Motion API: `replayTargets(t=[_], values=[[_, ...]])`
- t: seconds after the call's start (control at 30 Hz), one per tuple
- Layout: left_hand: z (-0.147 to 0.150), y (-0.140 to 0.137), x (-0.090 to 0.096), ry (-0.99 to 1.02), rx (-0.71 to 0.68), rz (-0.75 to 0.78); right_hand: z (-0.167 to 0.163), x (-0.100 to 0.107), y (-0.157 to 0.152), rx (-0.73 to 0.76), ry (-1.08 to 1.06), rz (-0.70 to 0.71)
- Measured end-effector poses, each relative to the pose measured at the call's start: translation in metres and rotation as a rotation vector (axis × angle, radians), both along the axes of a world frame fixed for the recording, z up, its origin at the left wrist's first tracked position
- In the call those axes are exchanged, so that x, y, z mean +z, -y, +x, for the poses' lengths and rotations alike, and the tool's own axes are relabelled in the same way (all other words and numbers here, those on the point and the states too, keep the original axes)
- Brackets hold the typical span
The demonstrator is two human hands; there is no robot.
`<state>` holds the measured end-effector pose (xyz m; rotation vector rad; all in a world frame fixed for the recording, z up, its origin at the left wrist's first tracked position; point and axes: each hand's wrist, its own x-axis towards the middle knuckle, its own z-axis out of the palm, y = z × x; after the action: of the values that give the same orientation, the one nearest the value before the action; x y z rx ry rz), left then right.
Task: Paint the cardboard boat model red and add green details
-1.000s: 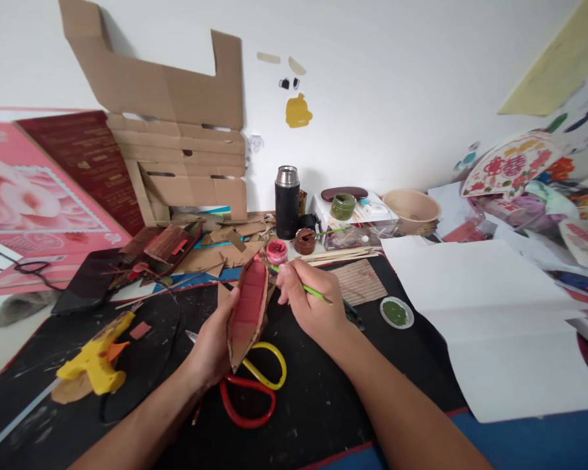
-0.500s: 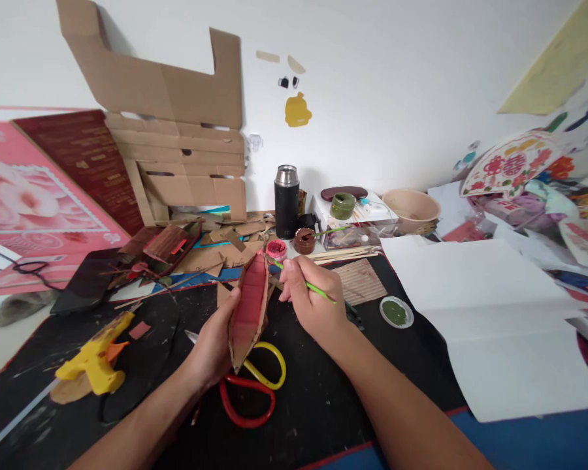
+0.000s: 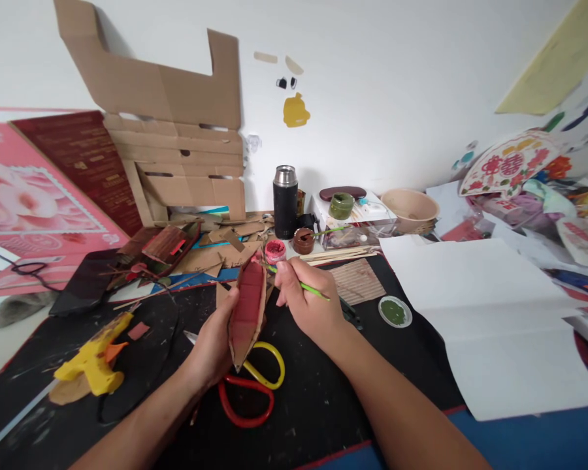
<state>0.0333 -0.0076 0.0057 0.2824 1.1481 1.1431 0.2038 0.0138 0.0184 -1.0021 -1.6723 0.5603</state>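
Observation:
Held up in my left hand (image 3: 213,343) is a small cardboard boat (image 3: 249,303), long and pointed, its inside painted red with bare brown card at the near tip. My right hand (image 3: 310,297) grips a thin green-handled paintbrush (image 3: 316,291), its tip at the boat's far end. Just behind that end stands an open jar of red paint (image 3: 276,250). A jar of brown paint (image 3: 304,241) with a brush across it is to its right. Scissors (image 3: 247,398) with red and yellow handles lie under the boat.
A yellow glue gun (image 3: 93,362) lies at left. Behind are a black thermos (image 3: 285,205), cardboard scraps (image 3: 240,232) and a green paint jar (image 3: 342,205). To the right are a lid with green paint (image 3: 394,312), corrugated card (image 3: 360,282) and white paper (image 3: 480,281).
The brush has shifted slightly left with my right hand, its tip still at the boat's far end. My left hand keeps the boat almost where it was.

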Motion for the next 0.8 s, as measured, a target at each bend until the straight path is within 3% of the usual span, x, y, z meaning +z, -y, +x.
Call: replayTargets(t=[0.17,0.4,0.8], values=[[0.000,0.002,-0.005,0.017,-0.022,0.052,0.003,0.001,-0.001,-0.045,-0.038,0.065],[-0.001,0.001,-0.010,0.027,-0.037,0.120,0.005,0.003,0.000,-0.077,0.101,0.094],[0.001,0.000,-0.007,-0.156,-0.017,0.253,0.001,-0.001,-0.001,-0.072,0.291,0.214]])
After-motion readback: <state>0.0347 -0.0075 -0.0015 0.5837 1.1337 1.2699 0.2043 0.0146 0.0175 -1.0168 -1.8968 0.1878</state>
